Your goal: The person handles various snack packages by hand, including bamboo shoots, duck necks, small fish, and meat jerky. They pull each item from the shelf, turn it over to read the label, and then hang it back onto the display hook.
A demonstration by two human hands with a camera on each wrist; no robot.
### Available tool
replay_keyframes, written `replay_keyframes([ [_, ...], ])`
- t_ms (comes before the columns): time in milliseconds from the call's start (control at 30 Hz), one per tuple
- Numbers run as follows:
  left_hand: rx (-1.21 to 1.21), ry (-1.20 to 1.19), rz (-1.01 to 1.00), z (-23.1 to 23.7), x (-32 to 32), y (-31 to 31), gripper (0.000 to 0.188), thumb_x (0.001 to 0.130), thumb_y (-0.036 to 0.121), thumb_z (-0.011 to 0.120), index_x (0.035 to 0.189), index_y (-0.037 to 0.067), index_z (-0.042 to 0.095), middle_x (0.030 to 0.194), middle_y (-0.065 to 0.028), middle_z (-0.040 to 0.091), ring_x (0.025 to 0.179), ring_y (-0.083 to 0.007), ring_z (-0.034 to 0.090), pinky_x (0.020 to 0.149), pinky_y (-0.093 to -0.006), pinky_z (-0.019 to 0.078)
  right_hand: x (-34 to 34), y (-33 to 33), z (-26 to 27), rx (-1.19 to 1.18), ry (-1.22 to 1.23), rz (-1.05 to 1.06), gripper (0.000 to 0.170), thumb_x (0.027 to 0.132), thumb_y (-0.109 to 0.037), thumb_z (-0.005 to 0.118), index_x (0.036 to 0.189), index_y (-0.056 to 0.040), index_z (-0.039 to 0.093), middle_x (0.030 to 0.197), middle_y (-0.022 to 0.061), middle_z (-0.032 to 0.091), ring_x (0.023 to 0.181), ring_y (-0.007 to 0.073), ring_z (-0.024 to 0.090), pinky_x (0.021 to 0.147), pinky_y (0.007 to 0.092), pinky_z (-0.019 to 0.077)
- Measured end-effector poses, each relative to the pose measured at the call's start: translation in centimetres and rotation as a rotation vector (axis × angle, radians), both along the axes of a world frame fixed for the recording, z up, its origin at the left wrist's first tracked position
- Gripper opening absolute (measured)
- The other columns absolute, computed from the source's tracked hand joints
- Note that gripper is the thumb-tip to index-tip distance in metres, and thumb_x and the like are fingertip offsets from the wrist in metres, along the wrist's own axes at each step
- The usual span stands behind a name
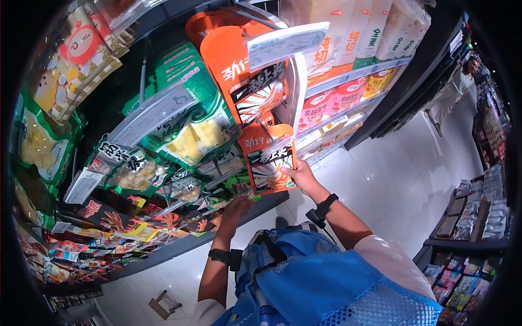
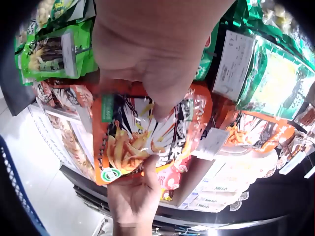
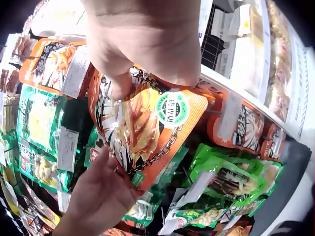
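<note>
An orange snack packet [image 1: 272, 165] with a black-and-white front and a food picture hangs or is held before the shelf, among similar orange packets [image 1: 223, 57]. My right hand [image 1: 307, 179] grips its lower right edge, thumb on the front; in the left wrist view that hand [image 2: 133, 201] holds the packet [image 2: 130, 142] from below. My left hand [image 1: 236, 212] is at the packet's lower left, fingers loosely extended. In the right wrist view the left hand [image 3: 101, 191] lies beside the packet [image 3: 142, 123], its fingertips at the edge; firm contact cannot be told.
Green snack packets [image 1: 198, 138] and price tags [image 1: 155, 114] hang to the left. Bread packs [image 1: 348, 38] fill white shelves at the upper right. A person [image 1: 457, 87] stands in the aisle, and a small stool [image 1: 165, 304] is on the floor behind.
</note>
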State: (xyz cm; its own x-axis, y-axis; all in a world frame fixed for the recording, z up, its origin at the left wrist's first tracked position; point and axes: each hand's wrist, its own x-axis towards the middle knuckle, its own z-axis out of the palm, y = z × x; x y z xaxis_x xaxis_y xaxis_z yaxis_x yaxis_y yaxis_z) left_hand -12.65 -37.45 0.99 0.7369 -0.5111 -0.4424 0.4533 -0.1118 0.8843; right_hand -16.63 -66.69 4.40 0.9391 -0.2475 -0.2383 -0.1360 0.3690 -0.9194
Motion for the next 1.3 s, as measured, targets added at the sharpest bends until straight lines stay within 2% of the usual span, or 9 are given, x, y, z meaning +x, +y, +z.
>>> replay_keyframes([
  [133, 0.122, 0.238, 0.098, -5.5, -3.3, 10.2, 0.04, 0.101, 0.029, 0.05, 0.132, 0.004, 0.053, 0.118, -0.0135, 0.066, 0.11, -0.0254, 0.064, 0.09, -0.0386, 0.0503, 0.5, -0.3, -0.7, -0.027, 0.021, 0.035, 0.024, 0.09, -0.003, 0.066, 0.114, 0.0018, 0.063, 0.106, 0.007, 0.07, 0.093, 0.0121, 0.064, 0.085, 0.0285, 0.0512],
  [333, 0.357, 0.573, 0.874, -18.4, -16.6, 28.9, 0.041, 0.097, 0.022, 0.049, 0.134, 0.005, 0.048, 0.121, -0.0155, 0.064, 0.103, -0.0327, 0.067, 0.085, -0.0439, 0.0519, 0.4, -0.1, -0.3, 0.001, 0.029, 0.033, 0.025, 0.091, -0.003, 0.065, 0.115, 0.0026, 0.062, 0.108, 0.0075, 0.069, 0.093, 0.0129, 0.064, 0.086, 0.0289, 0.0513],
  [500, 0.224, 0.616, 0.536, -18.5, -27.4, 35.0, 0.049, 0.099, 0.031, 0.04, 0.141, 0.006, 0.037, 0.14, -0.0187, 0.048, 0.121, -0.0376, 0.055, 0.098, -0.0504, 0.0462, -0.2, 0.3, -1.1, -0.011, 0.04, 0.014, 0.029, 0.09, -0.003, 0.065, 0.119, 0.0016, 0.062, 0.11, 0.0071, 0.068, 0.096, 0.0137, 0.064, 0.088, 0.0299, 0.051],
  [667, 0.827, -0.574, -0.673, -22.0, -28.4, 40.3, 0.038, 0.094, 0.025, 0.049, 0.125, 0.007, 0.06, 0.125, -0.0168, 0.062, 0.108, -0.0346, 0.061, 0.093, -0.0435, 0.0499, 2.1, -0.2, -0.8, -0.091, 0.054, -0.063, 0.024, 0.09, -0.007, 0.067, 0.112, 0.0021, 0.064, 0.102, 0.0063, 0.068, 0.088, 0.0128, 0.063, 0.081, 0.0297, 0.0514],
  [733, 0.836, -0.669, -0.688, -22.0, -26.4, 40.9, 0.039, 0.092, 0.021, 0.052, 0.127, 0.006, 0.06, 0.122, -0.0161, 0.063, 0.11, -0.0329, 0.061, 0.092, -0.0416, 0.0501, 2.5, 0.4, 4.2, -0.13, 0.248, -0.076, 0.027, 0.091, -0.008, 0.067, 0.115, 0.0013, 0.062, 0.1, 0.0064, 0.068, 0.087, 0.0143, 0.065, 0.079, 0.0302, 0.0532],
  [800, 0.443, 0.199, 0.022, -20.5, -22.8, 39.0, 0.044, 0.095, 0.021, 0.05, 0.134, 0.002, 0.049, 0.128, -0.0197, 0.059, 0.111, -0.0346, 0.062, 0.091, -0.0439, 0.0501, 4.2, -1.1, -1.3, -0.112, 0.132, -0.102, 0.024, 0.092, -0.008, 0.066, 0.113, 0.0009, 0.063, 0.097, 0.0066, 0.069, 0.082, 0.0144, 0.065, 0.074, 0.0311, 0.0543],
  [867, 0.254, 0.462, 0.567, -14.8, -17.9, 34.8, 0.045, 0.096, 0.022, 0.05, 0.135, 0.0, 0.046, 0.125, -0.0201, 0.061, 0.105, -0.0342, 0.066, 0.086, -0.0438, 0.0526, 3.8, -0.6, -1.7, -0.057, 0.112, -0.094, 0.022, 0.092, -0.008, 0.066, 0.111, 0.0009, 0.063, 0.095, 0.0077, 0.07, 0.083, 0.0154, 0.067, 0.073, 0.0328, 0.0545],
  [1233, 0.429, 0.465, 0.467, -12.8, -17.8, 36.4, 0.041, 0.095, 0.022, 0.048, 0.13, 0.002, 0.051, 0.116, -0.0169, 0.066, 0.098, -0.0317, 0.069, 0.079, -0.0429, 0.0512, 1.9, 0.9, 1.9, -0.29, 0.167, -0.101, 0.019, 0.095, -0.014, 0.063, 0.108, -0.0008, 0.063, 0.09, 0.0048, 0.069, 0.075, 0.0118, 0.064, 0.069, 0.0294, 0.052],
  [1300, 0.506, 0.173, 0.171, -13.5, -21.0, 38.0, 0.04, 0.095, 0.025, 0.049, 0.129, 0.003, 0.054, 0.116, -0.0151, 0.066, 0.095, -0.0303, 0.069, 0.078, -0.0408, 0.0507, 3.3, 0.2, -1.2, -0.278, 0.149, -0.217, 0.022, 0.093, -0.018, 0.064, 0.105, 0.0016, 0.063, 0.087, 0.0079, 0.068, 0.075, 0.0151, 0.065, 0.07, 0.0286, 0.0508],
])
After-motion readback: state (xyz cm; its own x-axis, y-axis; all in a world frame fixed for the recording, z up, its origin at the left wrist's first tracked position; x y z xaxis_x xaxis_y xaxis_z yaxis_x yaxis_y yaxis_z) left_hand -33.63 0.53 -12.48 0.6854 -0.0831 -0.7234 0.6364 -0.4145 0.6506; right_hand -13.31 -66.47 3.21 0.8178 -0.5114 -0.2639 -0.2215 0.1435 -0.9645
